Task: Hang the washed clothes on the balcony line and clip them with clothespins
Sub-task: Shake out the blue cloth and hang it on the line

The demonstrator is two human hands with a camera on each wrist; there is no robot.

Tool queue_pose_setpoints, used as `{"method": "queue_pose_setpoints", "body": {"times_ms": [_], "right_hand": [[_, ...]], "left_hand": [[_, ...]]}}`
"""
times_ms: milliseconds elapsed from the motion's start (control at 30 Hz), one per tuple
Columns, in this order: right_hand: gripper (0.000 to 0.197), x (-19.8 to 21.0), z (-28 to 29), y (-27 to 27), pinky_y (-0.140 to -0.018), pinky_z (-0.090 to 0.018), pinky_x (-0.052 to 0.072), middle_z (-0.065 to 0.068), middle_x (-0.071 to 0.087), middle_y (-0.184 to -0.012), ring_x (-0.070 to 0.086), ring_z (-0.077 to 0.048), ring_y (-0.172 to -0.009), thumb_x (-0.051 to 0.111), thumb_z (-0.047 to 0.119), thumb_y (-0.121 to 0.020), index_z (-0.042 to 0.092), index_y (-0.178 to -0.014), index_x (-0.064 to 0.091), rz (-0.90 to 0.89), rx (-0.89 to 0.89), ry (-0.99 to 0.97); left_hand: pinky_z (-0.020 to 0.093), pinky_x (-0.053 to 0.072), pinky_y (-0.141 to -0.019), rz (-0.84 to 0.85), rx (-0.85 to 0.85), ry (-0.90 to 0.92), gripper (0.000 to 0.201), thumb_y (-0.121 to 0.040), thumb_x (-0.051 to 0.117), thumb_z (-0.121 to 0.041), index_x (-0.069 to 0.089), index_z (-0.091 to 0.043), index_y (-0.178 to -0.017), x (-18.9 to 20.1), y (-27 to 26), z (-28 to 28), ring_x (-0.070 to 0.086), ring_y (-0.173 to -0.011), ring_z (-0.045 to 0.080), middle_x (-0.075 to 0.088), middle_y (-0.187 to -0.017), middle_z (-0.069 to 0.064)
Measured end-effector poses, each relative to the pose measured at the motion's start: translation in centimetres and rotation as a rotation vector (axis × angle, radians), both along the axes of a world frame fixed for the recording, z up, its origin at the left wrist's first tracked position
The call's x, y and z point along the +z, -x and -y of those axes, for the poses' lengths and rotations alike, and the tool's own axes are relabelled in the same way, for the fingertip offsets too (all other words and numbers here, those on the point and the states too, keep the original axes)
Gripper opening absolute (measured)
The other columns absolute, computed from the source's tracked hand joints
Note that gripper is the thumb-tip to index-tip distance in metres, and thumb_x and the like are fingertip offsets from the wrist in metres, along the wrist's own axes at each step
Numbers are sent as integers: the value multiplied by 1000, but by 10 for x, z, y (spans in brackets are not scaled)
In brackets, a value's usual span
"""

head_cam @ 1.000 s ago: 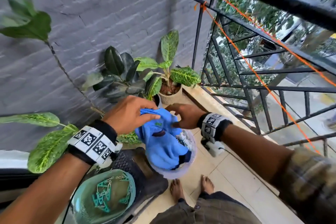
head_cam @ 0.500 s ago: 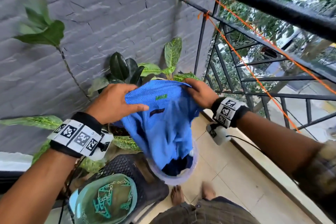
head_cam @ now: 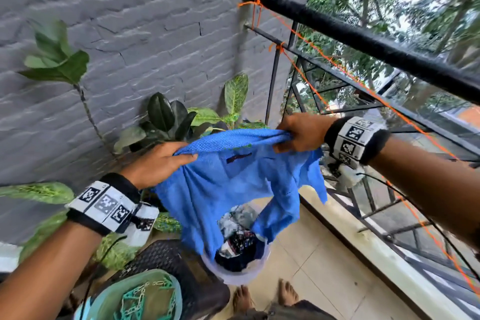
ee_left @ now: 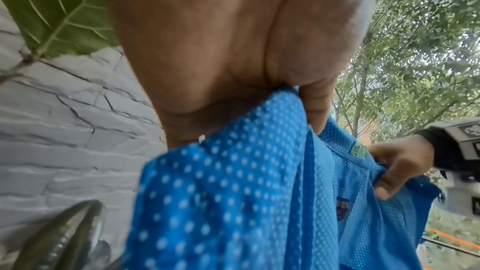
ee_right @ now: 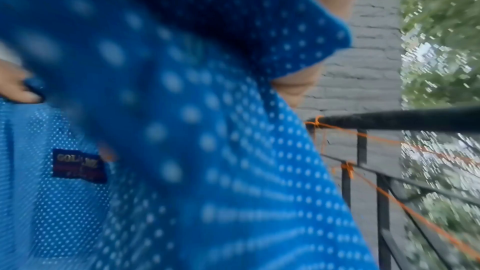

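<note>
A blue mesh shirt (head_cam: 228,184) hangs stretched between both hands above a pale bucket (head_cam: 235,274) of other washed clothes. My left hand (head_cam: 166,161) grips its left top edge, thumb over the cloth. My right hand (head_cam: 301,135) grips the right top edge beside the railing. In the left wrist view the blue shirt (ee_left: 233,192) fills the lower frame, with my right hand (ee_left: 400,163) pinching its far edge. The right wrist view shows mostly the shirt (ee_right: 182,130), blurred. An orange line (head_cam: 337,65) runs along the black rail (head_cam: 363,41). Green clothespins (head_cam: 145,296) lie in a teal basket (head_cam: 179,291) at the bottom left.
A grey brick wall (head_cam: 130,34) stands to the left, with potted plants (head_cam: 181,122) at its foot. A dark chair (head_cam: 181,267) holds the basket. Black balcony bars (head_cam: 389,189) close off the right side. Bare feet (head_cam: 265,296) stand on the tiled floor.
Both hands have lifted the blue shirt out of the bucket and pulled its top edge wide apart. The right hand moved up and right toward the railing.
</note>
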State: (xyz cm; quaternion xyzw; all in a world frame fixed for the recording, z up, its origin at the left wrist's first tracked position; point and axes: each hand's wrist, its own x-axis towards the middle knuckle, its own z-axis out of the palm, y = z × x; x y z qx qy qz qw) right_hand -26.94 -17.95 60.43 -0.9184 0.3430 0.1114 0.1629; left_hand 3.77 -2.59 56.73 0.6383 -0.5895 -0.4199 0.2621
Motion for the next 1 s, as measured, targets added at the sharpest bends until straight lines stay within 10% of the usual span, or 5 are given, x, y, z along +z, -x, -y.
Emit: {"method": "queue_pose_setpoints", "body": {"times_ms": [233, 500, 667, 767, 1000], "right_hand": [[3, -9, -6, 37, -64, -4, 37, 2, 65, -86, 54, -2, -77, 70, 24, -89, 22, -88, 71, 402, -322, -282], [16, -27, -22, 90, -82, -31, 46, 12, 65, -73, 58, -6, -76, 74, 54, -61, 39, -66, 71, 549, -585, -395], [5, -37, -57, 119, -75, -24, 51, 17, 72, -79, 63, 3, -75, 74, 37, -85, 38, -80, 74, 512, -559, -437], [8, -38, -82, 128, -71, -13, 48, 29, 68, -76, 58, 14, -71, 67, 31, -91, 38, -86, 68, 458, -555, -384], [61, -76, -114, 129, -102, -43, 45, 1, 60, -132, 58, -23, -119, 52, 55, -78, 35, -135, 46, 416, -499, -230]], "left_hand": [[22, 49, -83, 135, -175, 36, 54, -71, 84, -48, 58, -18, -107, -2, 25, -3, 57, -87, -3, 68, -95, -9], [34, 49, -71, 686, -288, -17, 23, -88, 63, -41, 59, -19, -82, -18, 49, 15, 66, -86, 28, 69, -86, 5], [31, 45, -62, 321, -250, -28, 59, -71, 54, -74, 71, -21, -88, -35, 52, 17, 58, -63, 6, 66, -70, 2], [26, 35, -56, 11, -160, 38, 43, -74, 68, -59, 73, -19, -88, -39, 66, 14, 47, -58, 0, 57, -63, -10], [17, 33, -48, -164, -134, 133, 16, -88, 74, -12, 66, -8, -75, -42, 147, 11, 41, -49, -4, 52, -51, -14]]}}
